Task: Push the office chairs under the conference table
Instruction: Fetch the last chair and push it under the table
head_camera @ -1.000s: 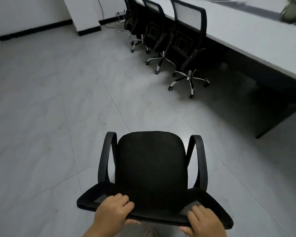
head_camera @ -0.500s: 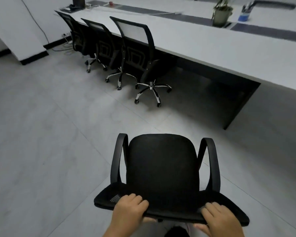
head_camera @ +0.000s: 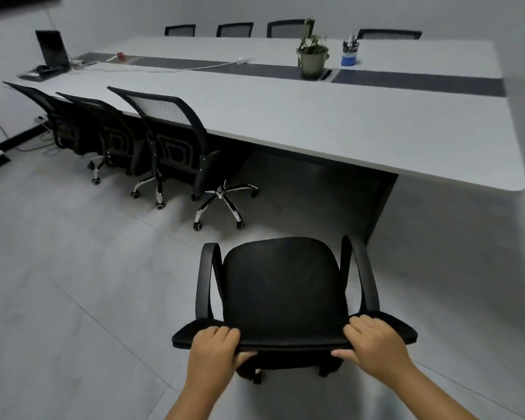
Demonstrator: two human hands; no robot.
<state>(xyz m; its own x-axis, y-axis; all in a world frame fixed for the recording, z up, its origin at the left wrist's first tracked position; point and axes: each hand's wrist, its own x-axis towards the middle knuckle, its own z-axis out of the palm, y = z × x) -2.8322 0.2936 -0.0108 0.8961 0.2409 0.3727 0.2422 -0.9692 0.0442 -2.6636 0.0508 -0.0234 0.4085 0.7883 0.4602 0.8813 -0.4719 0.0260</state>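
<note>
Both hands grip the curved top edge of a black office chair's backrest (head_camera: 285, 338): the left hand (head_camera: 214, 350) has its fingers curled over the rim and its thumb tucked beneath, and the right hand (head_camera: 373, 344) clasps the same rim the same way, further along to the right. Beyond the hands lies the chair's rounded, matte fabric seat (head_camera: 282, 283), flanked by two smooth, looped plastic armrests. The chair stands on pale grey floor tiles (head_camera: 73, 283), apart from the counter (head_camera: 315, 122) ahead of the hands, a long white slab with rounded corners and a dark strip along its middle.

Ahead and to the left of the left hand, three mesh-backed chairs (head_camera: 164, 134) on chrome star bases with castors sit tucked against the counter's near edge. Four more chair backs (head_camera: 288, 28) show past its far side. On the counter stand one potted plant (head_camera: 311, 56), one blue pen cup (head_camera: 349, 54) and one open laptop (head_camera: 52, 50).
</note>
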